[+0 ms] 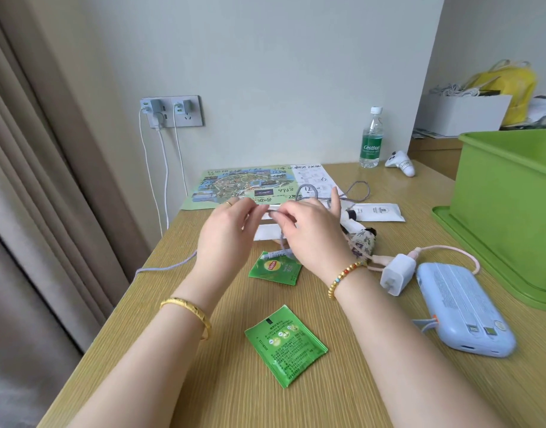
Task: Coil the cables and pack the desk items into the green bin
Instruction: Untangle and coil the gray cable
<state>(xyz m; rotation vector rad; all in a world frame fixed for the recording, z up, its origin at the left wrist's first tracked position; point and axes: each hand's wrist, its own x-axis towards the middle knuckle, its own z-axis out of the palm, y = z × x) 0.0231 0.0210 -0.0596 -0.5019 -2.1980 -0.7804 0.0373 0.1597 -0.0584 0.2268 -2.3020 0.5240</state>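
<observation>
While both hands (274, 223) pinch it, braided grey cable (355, 191) loops loosely.

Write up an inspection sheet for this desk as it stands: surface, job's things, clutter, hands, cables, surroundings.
Surface: wooden desk, items scattered on it.
Job's things: green bin at right on its lid; power bank, white charger, two tea sachets, map, white packet, all still on the desk.
Clutter: water bottle, white controller, small patterned pouch.
Hands: left hand and right hand both pinch the grey cable between their fingers.
Cables: grey cable loops behind the hands and trails off the left edge; pink cable plugged into the white charger; white leads hang from wall chargers.
Surroundings: curtain left; white box and yellow bag on the shelf behind.
</observation>
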